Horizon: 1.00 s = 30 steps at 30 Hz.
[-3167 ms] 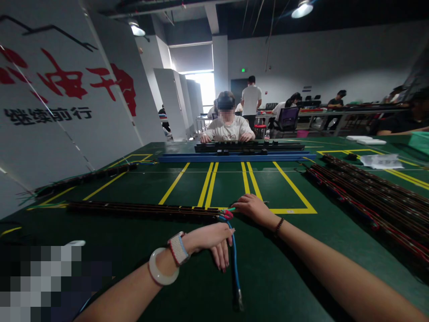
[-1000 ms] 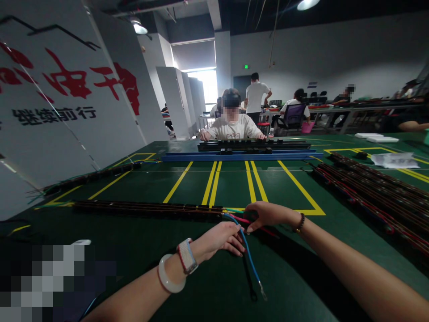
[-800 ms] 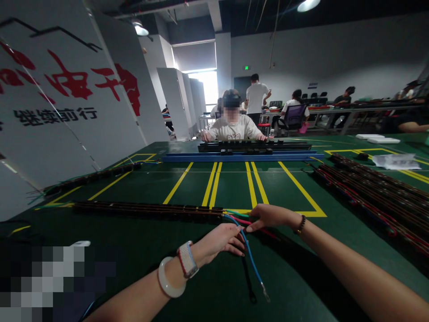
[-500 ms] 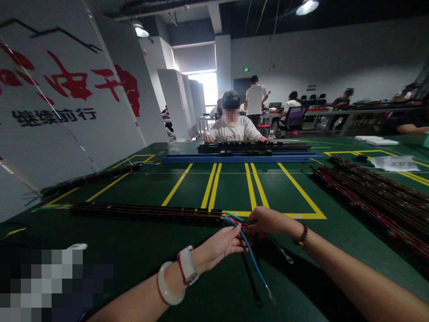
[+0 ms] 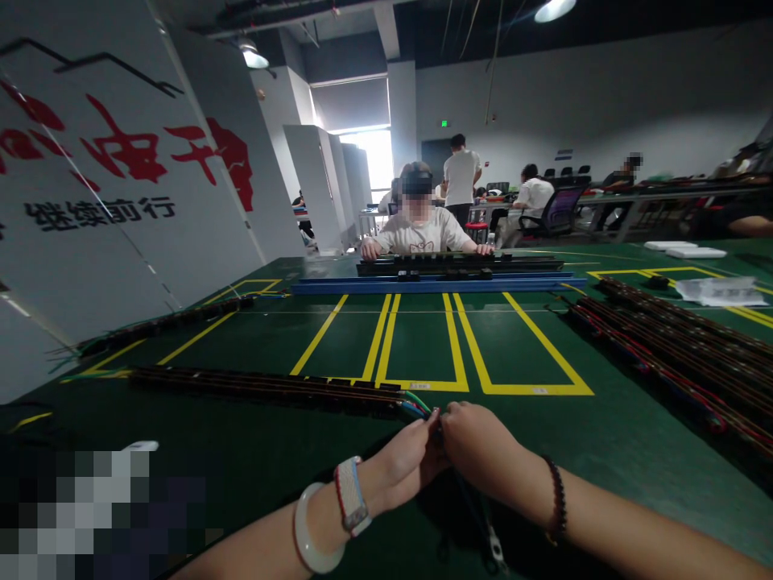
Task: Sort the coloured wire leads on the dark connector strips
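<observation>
Green and blue wires (image 5: 416, 405) come out of the right end of a long, dark strip assembly (image 5: 266, 388) lying across the near table. My left hand (image 5: 407, 459) is closed around these wires just past the strip's end. Right beside it, my right hand (image 5: 483, 441) is closed on the same bundle, its knuckles hiding most of the wires. Below my right hand hangs a wire end with a metal ring lug (image 5: 496, 551). The fingertips of both hands almost meet, and what lies between them is hidden.
Several dark strips with red and blue wires (image 5: 670, 370) lie at the right. A blue rail (image 5: 435, 285) crosses the far side, where a person (image 5: 416, 229) sits with both hands on a black rail (image 5: 459, 263). Clear plastic packaging (image 5: 718, 291) lies at the far right.
My right hand has come lower and closer to my left hand, and both now close on the wires. The loose blue wire and lugs have been gathered down under the hands.
</observation>
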{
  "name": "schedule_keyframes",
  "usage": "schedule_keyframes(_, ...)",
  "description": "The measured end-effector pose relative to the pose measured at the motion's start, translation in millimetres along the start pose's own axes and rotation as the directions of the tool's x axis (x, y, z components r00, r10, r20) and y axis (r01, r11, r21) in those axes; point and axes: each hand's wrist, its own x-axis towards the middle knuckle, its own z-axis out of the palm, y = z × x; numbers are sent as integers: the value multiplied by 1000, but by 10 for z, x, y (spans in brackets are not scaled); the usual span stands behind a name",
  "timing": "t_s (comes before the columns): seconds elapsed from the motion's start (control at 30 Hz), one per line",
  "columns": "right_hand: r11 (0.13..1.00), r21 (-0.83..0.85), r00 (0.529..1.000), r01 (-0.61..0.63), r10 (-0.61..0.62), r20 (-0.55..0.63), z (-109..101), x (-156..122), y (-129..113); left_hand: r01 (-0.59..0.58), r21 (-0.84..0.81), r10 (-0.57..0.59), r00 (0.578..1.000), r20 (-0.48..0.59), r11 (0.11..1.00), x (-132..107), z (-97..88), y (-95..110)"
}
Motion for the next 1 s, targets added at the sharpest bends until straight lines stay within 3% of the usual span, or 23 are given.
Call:
schedule_keyframes(0.3, 995, -96, 961, -14, -14, -278, 228, -54, -58, -54, -85, 37, 981, -188, 995, -33, 123, 7)
schedule_keyframes(0.5, 995, -100, 967, -3, -23, -252, 131, -82, 0, -52, -45, 47, 995, -90, 998, -42, 90, -11)
schedule_keyframes(0.67, 992, -56, 967, 113, -123, -224, 46, -56, 156, -76, 11, 77, 987, -138, 997, -22, 75, -45)
schedule_keyframes(0.8, 984, 91, 985, 156, -148, -87, -105, -89, 274, -81, 27, 84, 985, -148, 996, 5, 71, -62)
schedule_keyframes(1.0, 933, 356, 998, 57, -47, -35, -269, -162, 384, -66, 68, 75, 987, -140, 995, -68, 185, 1)
